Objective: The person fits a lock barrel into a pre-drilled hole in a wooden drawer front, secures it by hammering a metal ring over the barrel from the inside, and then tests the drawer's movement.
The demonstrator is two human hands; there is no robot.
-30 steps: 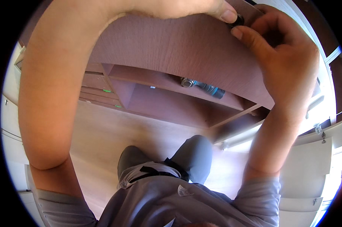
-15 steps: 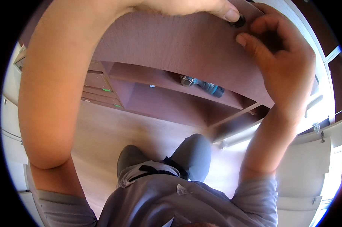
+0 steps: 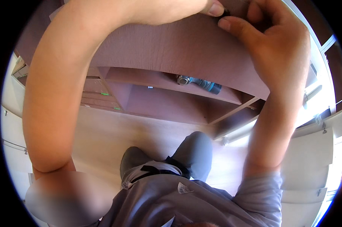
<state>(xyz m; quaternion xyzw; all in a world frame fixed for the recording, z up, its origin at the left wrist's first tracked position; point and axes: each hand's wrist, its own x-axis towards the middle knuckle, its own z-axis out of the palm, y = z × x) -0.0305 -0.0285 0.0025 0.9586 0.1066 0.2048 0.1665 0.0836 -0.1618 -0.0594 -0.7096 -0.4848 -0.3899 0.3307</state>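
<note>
A small black piece [image 3: 226, 13] shows between my two thumbs at the top of the view, in front of a brown wood-grain panel [image 3: 167, 47]. My left hand [image 3: 182, 10] reaches across from the left with its thumb against this piece; its other fingers are out of sight. From the right comes my right hand [image 3: 278, 49], its thumb tip at the lower edge of the piece and its fingers curled. My hands cover most of the piece, so its exact kind is unclear.
Below the panel, a blue and black cordless drill [image 3: 201, 83] lies on a cabinet shelf [image 3: 159, 81]. Drawers [image 3: 93, 85] with green tabs are to the left. White door panels [image 3: 307, 147] with hinges stand at the right.
Both hands have shifted slightly left and up along with the black piece. My right thumb has come in from beside the piece to its edge, close to my left thumb.
</note>
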